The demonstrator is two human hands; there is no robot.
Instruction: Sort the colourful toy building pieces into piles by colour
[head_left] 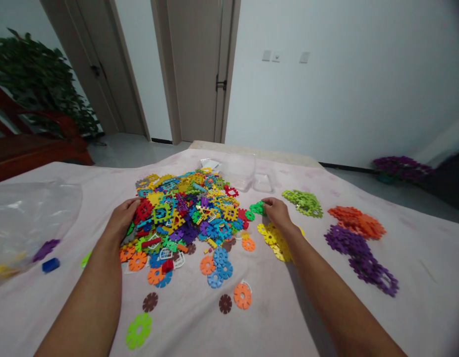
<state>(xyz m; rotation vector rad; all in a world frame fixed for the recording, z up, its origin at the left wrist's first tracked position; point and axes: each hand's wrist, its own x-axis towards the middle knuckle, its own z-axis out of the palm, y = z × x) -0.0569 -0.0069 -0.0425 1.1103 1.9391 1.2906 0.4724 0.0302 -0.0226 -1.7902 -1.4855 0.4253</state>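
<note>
A large mixed heap of colourful plastic interlocking pieces point(188, 213) lies on the cloth. At its left edge my left hand point(123, 216) has its fingers closed on a red square interlocking piece point(143, 210). Right of the heap, my right hand point(277, 212) pinches a green interlocking disc point(258, 207), with another green disc point(249, 215) close by. Under my right wrist sits a group of yellow discs point(276, 241), partly hidden by the forearm. Blue discs point(220, 267) and an orange disc point(243, 296) lie in front of the heap.
To the right are separate piles of lime green point(303, 203), orange point(356, 221) and purple pieces point(359, 258). Clear plastic boxes point(239, 171) stand behind the heap. A transparent bag point(32, 213) lies at the left, near a blue piece point(51, 265).
</note>
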